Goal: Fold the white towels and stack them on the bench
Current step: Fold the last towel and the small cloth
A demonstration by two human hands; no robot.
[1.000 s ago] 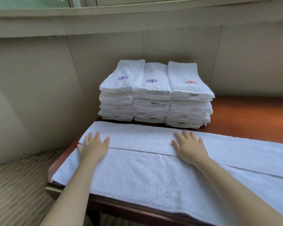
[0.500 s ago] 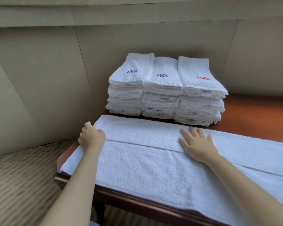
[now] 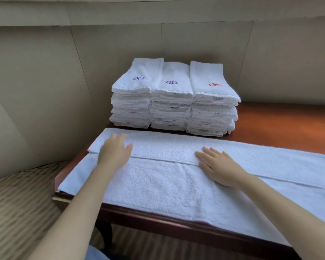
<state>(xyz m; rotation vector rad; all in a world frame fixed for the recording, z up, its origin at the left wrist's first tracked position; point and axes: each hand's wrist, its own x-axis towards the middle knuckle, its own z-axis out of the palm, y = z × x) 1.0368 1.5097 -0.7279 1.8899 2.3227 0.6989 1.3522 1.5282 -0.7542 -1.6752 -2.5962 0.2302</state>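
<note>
A long white towel [image 3: 158, 184] lies flat along the front edge of the desk [image 3: 281, 124], reaching from the left end and running out of view to the right. Its far long edge is folded over toward the middle, leaving a straight seam across the cloth, and its near edge overhangs the front edge slightly. The left hand [image 3: 114, 152] rests on the folded flap near the left end of the desk, fingers extended and blurred, holding nothing. The right hand [image 3: 220, 168] lies palm down across the seam further right, fingers straight and spread, pressing on the cloth without gripping it. The 2 hands are well apart. At the back left corner of the desk stand 3 stacks of folded towels [image 3: 174, 102], side by side and touching, set against the wall [image 3: 45, 81]. The top towels of the left and middle stacks carry a purple emblem; the right one carries a red emblem. Small labels show on several folded edges; their text is unreadable. Striped carpet [image 3: 17, 203] covers the floor left of the desk.
</note>
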